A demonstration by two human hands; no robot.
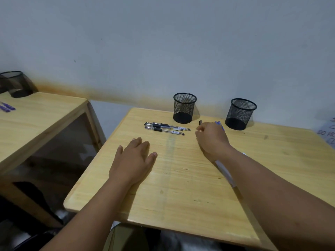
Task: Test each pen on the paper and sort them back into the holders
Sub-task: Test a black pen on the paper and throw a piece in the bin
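Observation:
Two black mesh holders stand at the table's far edge, a left holder (184, 108) and a right holder (240, 114); both look empty. Clear-barrelled black pens (165, 128) lie side by side in front of the left holder. My right hand (211, 140) rests between the holders with its fingers curled around a blue pen (220, 125). A dark pen end (200, 122) pokes out beside the fingers. My left hand (133, 158) lies flat on the table, palm down and holding nothing. A white paper (225, 172) shows partly under my right forearm.
The light wooden table (174, 192) has its front edge close to me. A second wooden table (36, 124) stands to the left with another mesh holder (15, 84) and purple pens (6, 106). A wall runs behind, and a handwritten sheet (328, 131) lies at the far right.

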